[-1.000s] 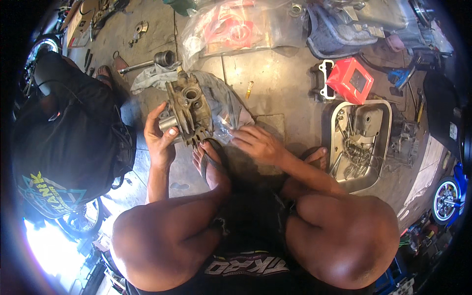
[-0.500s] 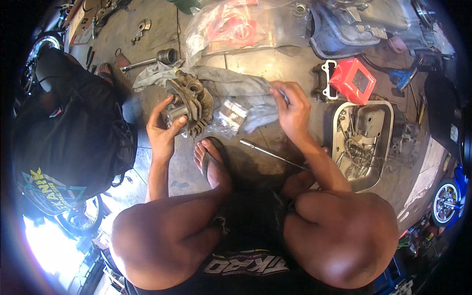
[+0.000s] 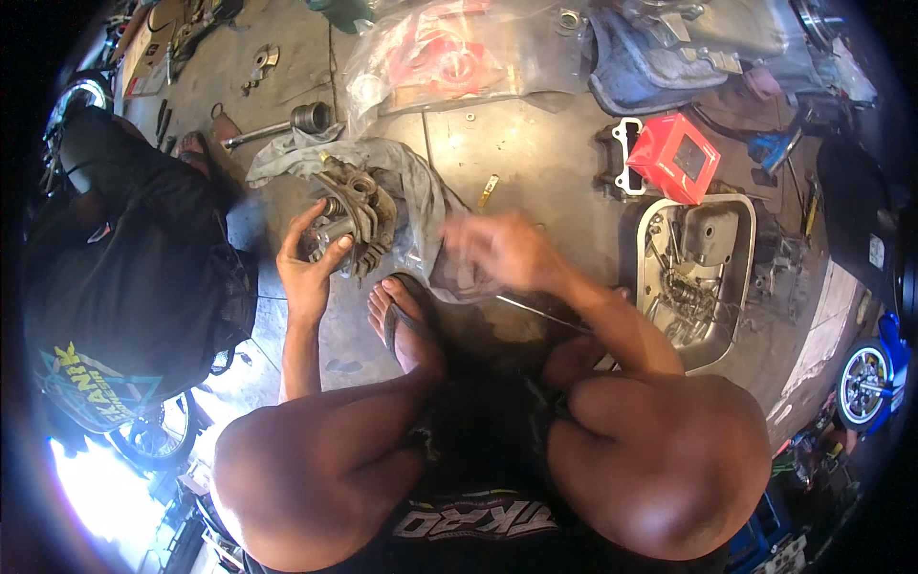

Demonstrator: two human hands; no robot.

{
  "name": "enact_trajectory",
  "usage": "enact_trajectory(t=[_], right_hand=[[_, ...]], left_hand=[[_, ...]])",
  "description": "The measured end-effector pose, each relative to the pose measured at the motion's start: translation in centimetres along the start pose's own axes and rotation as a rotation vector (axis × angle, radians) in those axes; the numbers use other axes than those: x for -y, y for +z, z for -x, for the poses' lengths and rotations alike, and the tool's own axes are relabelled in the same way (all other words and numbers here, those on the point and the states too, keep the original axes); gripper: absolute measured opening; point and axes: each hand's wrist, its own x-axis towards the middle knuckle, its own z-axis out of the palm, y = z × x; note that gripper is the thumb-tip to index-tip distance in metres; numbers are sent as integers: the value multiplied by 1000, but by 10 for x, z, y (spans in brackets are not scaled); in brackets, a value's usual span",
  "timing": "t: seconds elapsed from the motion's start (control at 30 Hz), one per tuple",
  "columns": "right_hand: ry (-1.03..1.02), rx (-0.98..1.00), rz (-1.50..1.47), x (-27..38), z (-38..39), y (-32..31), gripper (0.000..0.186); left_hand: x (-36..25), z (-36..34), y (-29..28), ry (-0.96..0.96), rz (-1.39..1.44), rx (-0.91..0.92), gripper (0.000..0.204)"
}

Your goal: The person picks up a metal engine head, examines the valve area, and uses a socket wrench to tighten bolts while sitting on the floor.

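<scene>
My left hand (image 3: 308, 273) is wrapped around the side of a finned metal engine cylinder head (image 3: 371, 212), thumb and fingers on its near-left part. It rests tilted above a grey rag (image 3: 406, 158), which lies behind and to the right of it. My right hand (image 3: 507, 251) is over the rag's near-right end, its fingers smeared by motion; I cannot see whether they hold the cloth. Below that hand runs a thin metal rod-like tool (image 3: 543, 311), partly hidden. A clear plastic packet (image 3: 407, 251) shows just beside the cylinder head, mostly covered.
At right stands a metal tray (image 3: 744, 277) of engine parts, near a red box (image 3: 675, 158) and a gasket (image 3: 626, 158). Plastic bags (image 3: 449, 57) lie at the far side. A long-handled tool (image 3: 277, 124) is far left. A person in dark clothes (image 3: 134, 249) sits at left.
My right hand has swept left and nearer, and the rag's stretched-out right end has come with it, uncovering a small yellowish strip on the floor. My left hand keeps its hold.
</scene>
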Motion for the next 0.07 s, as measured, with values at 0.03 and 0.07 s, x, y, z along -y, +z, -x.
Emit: enact_trajectory(t=[0.03,0.07], right_hand=[[121,-62,117,-11,-12,-5,27],[88,-314,214,-31,-25,-12,28]], left_hand=[[2,3,-2,9,19,-24,55],[-5,3,2,-1,43,-30,55]])
